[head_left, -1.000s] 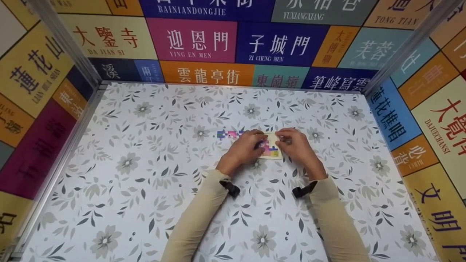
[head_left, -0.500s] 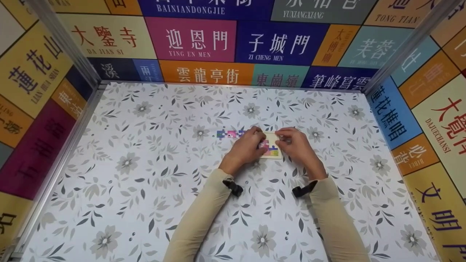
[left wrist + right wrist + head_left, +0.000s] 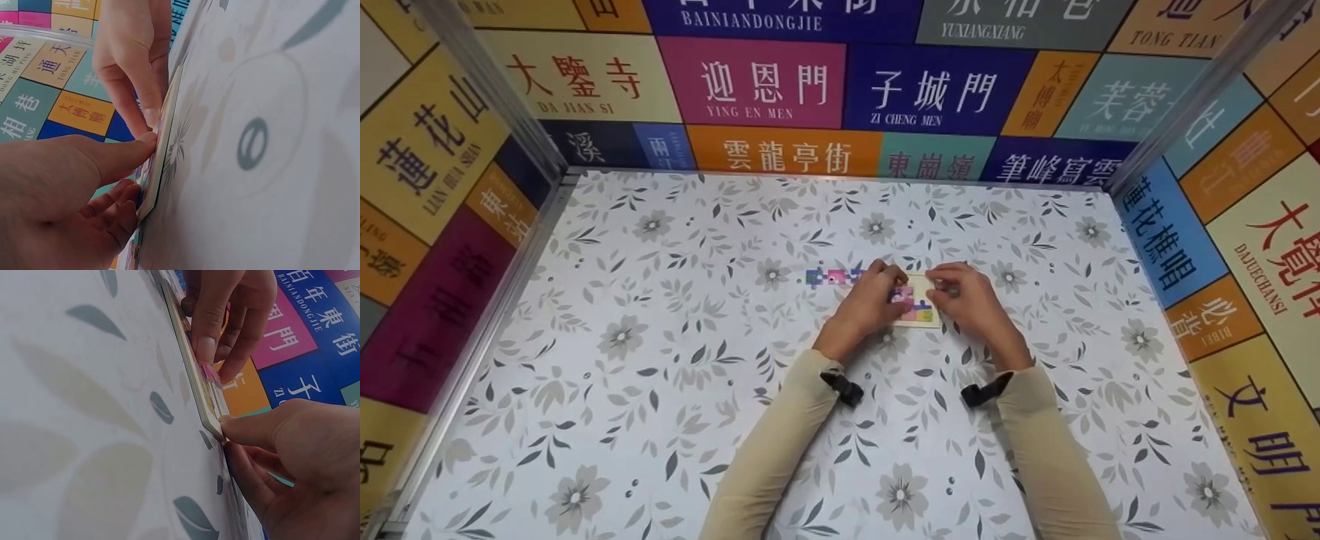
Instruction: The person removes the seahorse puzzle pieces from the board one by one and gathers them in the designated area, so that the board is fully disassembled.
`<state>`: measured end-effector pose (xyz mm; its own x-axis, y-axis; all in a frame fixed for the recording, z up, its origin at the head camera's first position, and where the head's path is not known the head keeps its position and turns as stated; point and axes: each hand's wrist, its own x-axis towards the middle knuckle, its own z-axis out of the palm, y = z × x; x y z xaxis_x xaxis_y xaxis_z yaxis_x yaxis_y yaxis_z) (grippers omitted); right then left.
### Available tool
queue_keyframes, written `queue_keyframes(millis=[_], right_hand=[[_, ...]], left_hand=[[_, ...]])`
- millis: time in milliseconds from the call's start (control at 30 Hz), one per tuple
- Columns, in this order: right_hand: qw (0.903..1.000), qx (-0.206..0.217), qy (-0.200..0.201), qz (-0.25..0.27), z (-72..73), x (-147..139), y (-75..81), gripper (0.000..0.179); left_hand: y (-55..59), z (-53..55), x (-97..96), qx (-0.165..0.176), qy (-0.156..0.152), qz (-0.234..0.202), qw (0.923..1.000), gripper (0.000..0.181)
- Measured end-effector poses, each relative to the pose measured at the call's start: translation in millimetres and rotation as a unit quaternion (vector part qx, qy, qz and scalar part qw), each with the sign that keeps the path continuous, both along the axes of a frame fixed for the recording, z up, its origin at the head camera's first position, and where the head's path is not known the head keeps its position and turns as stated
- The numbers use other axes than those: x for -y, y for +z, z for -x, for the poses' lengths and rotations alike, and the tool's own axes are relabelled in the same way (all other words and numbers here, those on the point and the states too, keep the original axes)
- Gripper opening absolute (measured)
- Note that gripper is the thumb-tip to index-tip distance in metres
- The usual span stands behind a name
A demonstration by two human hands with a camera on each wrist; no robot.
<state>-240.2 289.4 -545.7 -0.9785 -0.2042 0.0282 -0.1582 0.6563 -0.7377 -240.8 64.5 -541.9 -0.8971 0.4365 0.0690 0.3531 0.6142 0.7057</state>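
Observation:
A small puzzle board (image 3: 921,325) with a pale tray and a partly filled picture lies on the table between the two hands. My left hand (image 3: 870,301) is over its left part. In the right wrist view, the left thumb and a finger pinch a pink puzzle piece (image 3: 210,374) right at the board's surface. My right hand (image 3: 966,298) grips the board's right edge, its thumb (image 3: 236,429) on the rim and the forefinger at the side. The left hand covers much of the picture in the head view.
A row of loose puzzle pieces (image 3: 835,277), pink, purple and green, lies left of the board, partly behind the left hand. The table (image 3: 660,420) has a white floral cover. Printed panels (image 3: 765,82) wall in its back and sides.
My left hand has shifted slightly right and turned a little over the board. The right hand holds its place at the board's edge.

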Motion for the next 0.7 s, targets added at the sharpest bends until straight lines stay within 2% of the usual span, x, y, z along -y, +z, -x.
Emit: queue_keyframes(millis=[33, 100, 167, 233, 267, 333, 400, 500, 700], right_hand=[[1.0, 0.0, 0.0, 0.001, 0.0, -0.1, 0.2, 0.037], [1.0, 0.004, -0.002, 0.0, -0.1, -0.3, 0.7, 0.037], [1.0, 0.007, -0.005, -0.001, 0.2, -0.5, 0.6, 0.038], [1.0, 0.0, -0.002, -0.001, 0.0, -0.5, 0.1, 0.037], [1.0, -0.003, -0.002, -0.001, -0.1, -0.6, -0.2, 0.037], [0.9999, -0.012, 0.002, 0.0, -0.4, -0.6, -0.5, 0.037], [0.9997, -0.023, 0.006, 0.0, -0.6, -0.7, -0.9, 0.037], [0.9997, -0.023, 0.007, -0.001, -0.4, -0.9, -1.2, 0.036], [0.9998, -0.017, 0.006, -0.004, -0.2, -1.6, -1.3, 0.036]], left_hand=[[-7.8, 4.3, -1.8, -0.008, 0.0, 0.0, 1.0, 0.038], [-8.8, 6.1, -2.8, -0.007, -0.004, 0.001, 1.0, 0.038], [-22.4, 13.6, -4.7, -0.02, -0.006, -0.001, 0.9998, 0.037], [-22.8, 13.2, -4.7, -0.027, -0.007, -0.004, 0.9996, 0.036], [-15.1, 8.5, -3.1, -0.026, -0.007, -0.008, 0.9996, 0.036], [-15.1, 6.5, -2.7, -0.038, -0.003, -0.017, 0.9991, 0.036], [-1.8, -1.6, -1.0, -0.035, 0.001, -0.018, 0.9992, 0.036], [-1.7, -1.9, -0.7, -0.036, 0.002, -0.02, 0.9991, 0.036], [1.4, -1.7, 1.3, -0.035, -0.016, -0.005, 0.9992, 0.039]])
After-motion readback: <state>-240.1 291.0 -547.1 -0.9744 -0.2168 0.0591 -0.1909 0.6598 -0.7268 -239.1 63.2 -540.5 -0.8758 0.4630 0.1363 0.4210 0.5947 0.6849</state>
